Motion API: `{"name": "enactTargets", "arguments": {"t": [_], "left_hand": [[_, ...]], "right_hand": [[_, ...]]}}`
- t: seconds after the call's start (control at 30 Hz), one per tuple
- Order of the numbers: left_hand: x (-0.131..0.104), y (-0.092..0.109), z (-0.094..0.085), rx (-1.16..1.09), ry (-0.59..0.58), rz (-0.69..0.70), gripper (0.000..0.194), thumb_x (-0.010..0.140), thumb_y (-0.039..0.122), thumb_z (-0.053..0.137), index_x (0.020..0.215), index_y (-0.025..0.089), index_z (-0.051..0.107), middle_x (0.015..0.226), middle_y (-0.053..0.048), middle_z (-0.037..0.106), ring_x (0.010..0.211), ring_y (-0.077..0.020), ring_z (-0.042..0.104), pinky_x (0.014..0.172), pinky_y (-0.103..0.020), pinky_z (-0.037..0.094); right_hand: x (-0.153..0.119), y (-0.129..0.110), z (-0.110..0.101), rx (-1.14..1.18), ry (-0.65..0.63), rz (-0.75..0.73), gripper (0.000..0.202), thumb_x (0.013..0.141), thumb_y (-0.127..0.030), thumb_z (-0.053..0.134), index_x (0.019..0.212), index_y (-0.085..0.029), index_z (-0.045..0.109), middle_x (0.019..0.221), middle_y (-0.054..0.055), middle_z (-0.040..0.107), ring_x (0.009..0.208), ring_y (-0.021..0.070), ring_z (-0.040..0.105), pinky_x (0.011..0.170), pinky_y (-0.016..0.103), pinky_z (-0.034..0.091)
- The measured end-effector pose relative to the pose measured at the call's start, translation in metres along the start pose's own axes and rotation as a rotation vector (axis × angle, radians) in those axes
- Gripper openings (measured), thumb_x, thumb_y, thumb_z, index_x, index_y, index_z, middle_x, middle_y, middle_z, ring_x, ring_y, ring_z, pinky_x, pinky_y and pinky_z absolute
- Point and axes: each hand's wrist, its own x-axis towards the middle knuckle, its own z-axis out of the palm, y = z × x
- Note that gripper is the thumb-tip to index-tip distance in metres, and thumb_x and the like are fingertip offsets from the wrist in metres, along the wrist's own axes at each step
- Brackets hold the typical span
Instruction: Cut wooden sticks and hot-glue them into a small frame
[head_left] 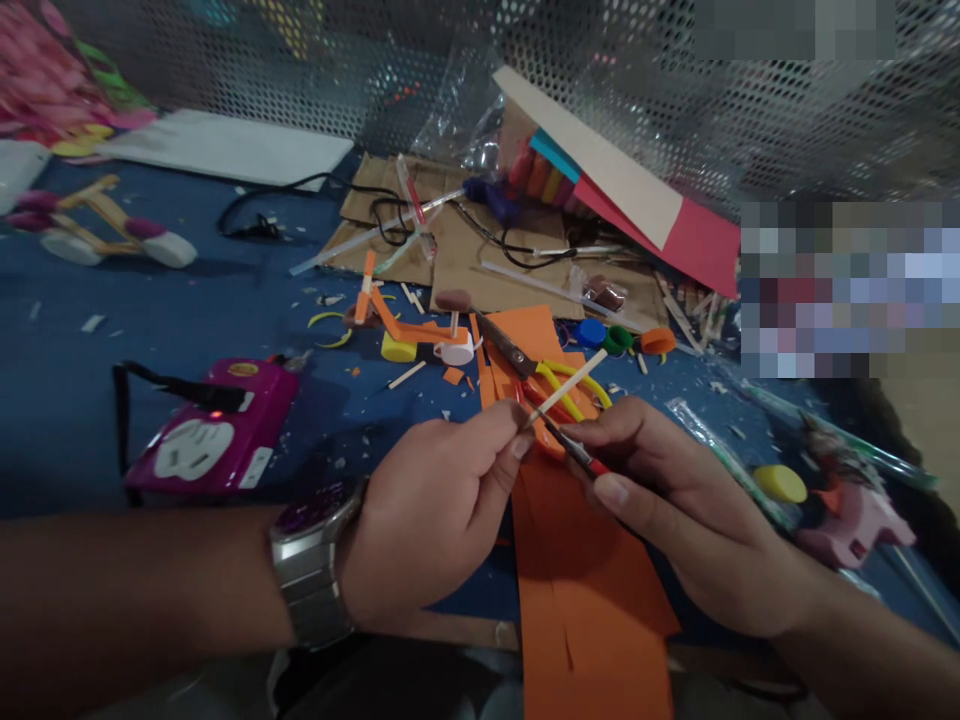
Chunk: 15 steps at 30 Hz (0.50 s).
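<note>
So, left hand pinching stick, right hand closed on knife; yellow label on purple box unreadable

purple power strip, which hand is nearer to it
Left. The left hand is just to the right of the purple power strip in the picture; the right hand is farther right, on the far side of the left hand from it.

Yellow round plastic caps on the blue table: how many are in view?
2. One yellow cap sits under the small orange model, beyond the left hand; the other cap lies right of the right hand. More may be hidden behind hands or clutter.
</note>
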Motion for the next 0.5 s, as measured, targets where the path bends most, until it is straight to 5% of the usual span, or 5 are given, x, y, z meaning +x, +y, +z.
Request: {"name": "enactTargets", "arguments": {"t": [0.5], "left_hand": [[-0.0025, -0.0024, 0.0043, 0.085, -0.049, -0.027, 0.038, 0.119, 0.039, 0.034, 0.102, 0.024, 0.065, 0.081, -0.004, 0.075, 0.066, -0.0231, 0.065, 0.064, -0.037, 0.032]], "right_hand": [[0.0011, 0.0002, 0.0015, -0.057, 0.005, -0.03, 0.02, 0.116, -0.035, 0.063, 0.135, -0.041, 0.066, 0.12, 0.002, 0.07, 0.107, 0.0235, 0.067, 0.092, 0.036, 0.058]]}}
